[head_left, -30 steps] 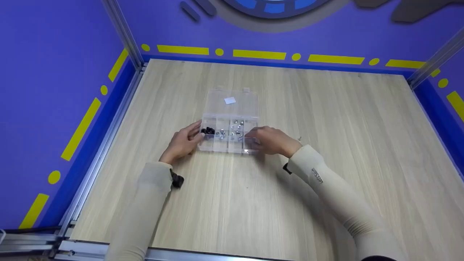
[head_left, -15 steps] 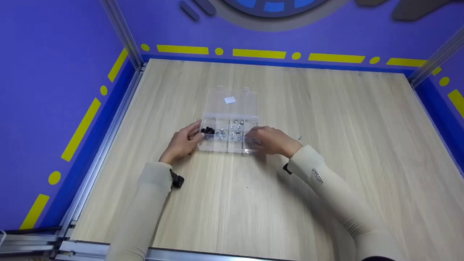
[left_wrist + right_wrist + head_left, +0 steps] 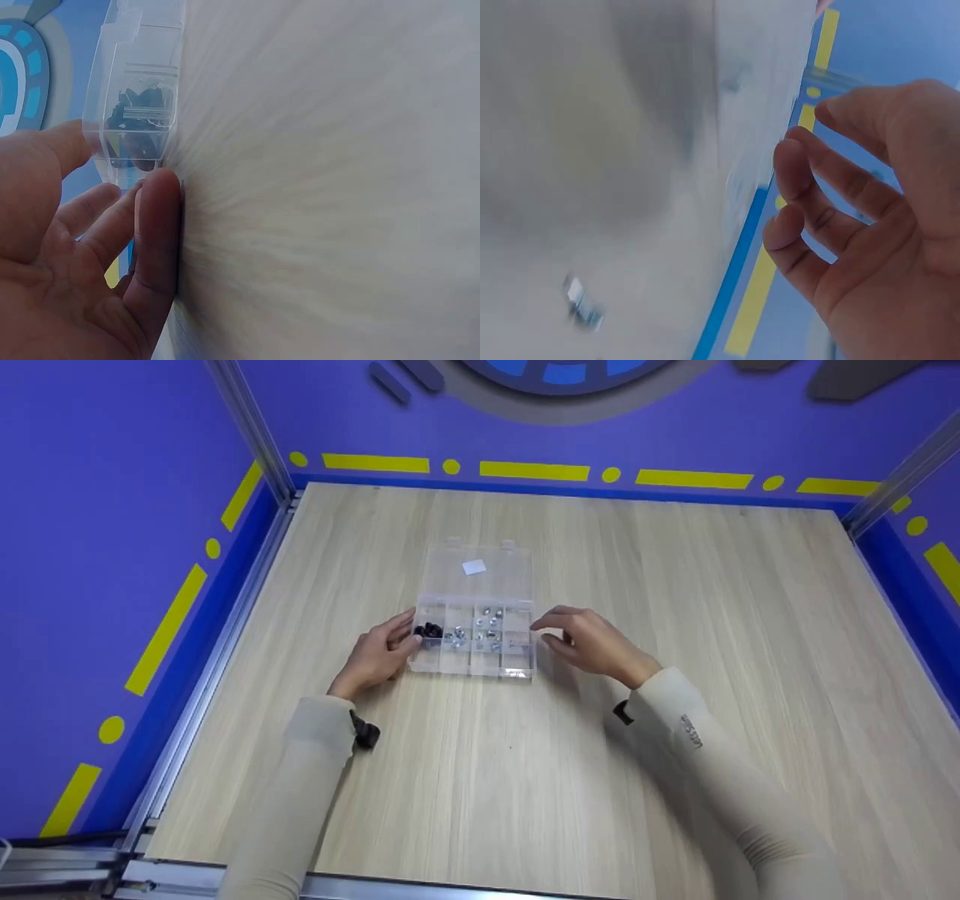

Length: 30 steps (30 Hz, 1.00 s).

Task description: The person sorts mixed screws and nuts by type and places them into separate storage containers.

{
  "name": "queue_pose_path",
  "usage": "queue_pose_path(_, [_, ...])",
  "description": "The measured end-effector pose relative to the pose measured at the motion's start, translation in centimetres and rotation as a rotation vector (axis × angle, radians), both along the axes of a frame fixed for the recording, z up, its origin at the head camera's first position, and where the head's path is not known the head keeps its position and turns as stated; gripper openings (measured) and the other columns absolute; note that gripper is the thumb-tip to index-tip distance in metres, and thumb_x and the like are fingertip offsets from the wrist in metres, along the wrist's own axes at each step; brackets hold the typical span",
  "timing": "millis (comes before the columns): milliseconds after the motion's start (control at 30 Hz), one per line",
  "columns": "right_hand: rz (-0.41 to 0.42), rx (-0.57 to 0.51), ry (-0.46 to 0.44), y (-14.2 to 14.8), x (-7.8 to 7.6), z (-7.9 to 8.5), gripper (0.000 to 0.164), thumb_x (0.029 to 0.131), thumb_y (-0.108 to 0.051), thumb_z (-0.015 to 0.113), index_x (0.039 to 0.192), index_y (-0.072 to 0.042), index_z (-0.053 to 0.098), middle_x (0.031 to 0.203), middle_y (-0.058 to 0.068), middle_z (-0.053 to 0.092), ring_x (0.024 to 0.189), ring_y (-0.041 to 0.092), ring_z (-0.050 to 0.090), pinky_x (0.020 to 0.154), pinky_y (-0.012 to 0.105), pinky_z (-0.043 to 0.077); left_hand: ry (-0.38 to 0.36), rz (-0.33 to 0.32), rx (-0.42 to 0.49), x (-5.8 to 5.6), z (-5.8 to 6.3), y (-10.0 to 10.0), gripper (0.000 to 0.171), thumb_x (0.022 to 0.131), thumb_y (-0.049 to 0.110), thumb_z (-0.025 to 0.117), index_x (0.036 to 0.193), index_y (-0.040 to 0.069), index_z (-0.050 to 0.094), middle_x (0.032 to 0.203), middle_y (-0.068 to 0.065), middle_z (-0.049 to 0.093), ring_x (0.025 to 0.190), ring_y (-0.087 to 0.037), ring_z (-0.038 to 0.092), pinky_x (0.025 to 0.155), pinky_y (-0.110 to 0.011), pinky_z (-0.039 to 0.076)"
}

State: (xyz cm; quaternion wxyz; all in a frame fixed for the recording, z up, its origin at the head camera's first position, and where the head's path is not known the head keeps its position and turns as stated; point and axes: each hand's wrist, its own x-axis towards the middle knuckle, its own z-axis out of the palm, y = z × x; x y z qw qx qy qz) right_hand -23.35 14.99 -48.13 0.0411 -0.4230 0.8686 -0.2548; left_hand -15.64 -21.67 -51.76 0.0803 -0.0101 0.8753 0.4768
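Note:
A clear plastic compartment box (image 3: 486, 672) lies on the table with its lid (image 3: 442, 577) folded back. Black small parts (image 3: 429, 631) fill a left compartment; shiny metal pieces (image 3: 459, 637) sit in the middle ones. My left hand (image 3: 379, 652) rests against the box's left side, thumb and fingers touching its wall, not wrapped round it. Just off the right side is my right hand (image 3: 592, 643), fingers loosely bent and holding nothing in the right wrist view. That view also shows a small metal piece, apparently a screw (image 3: 582, 304), blurred on the table; the head view has it hidden.
The wooden table (image 3: 465, 787) runs back to a blue wall (image 3: 375, 412) with yellow marks. Metal rails edge the left side (image 3: 214, 660) and front (image 3: 420, 888). A small white label (image 3: 473, 567) is on the lid.
My right hand has come out of the box's right compartment and moved right, now covering the loose metal piece in the head view. The left hand stays put.

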Motion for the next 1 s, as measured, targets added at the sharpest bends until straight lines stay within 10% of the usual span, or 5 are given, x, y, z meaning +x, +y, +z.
queue_pose_path(1000, [-0.112,0.158,-0.144,8.4,0.8,-1.1,0.023,0.087,0.007,0.076,0.104,-0.008,0.078,0.094,0.007,0.068,0.087,0.022,0.062,0.079,0.04,0.052,0.021,-0.028,-0.021,0.1,0.1,0.0,0.061,0.106,0.031,0.059,0.161,0.017,0.036,0.156,-0.01,0.047,0.141,-0.027,0.047,0.116,-0.044,0.036])
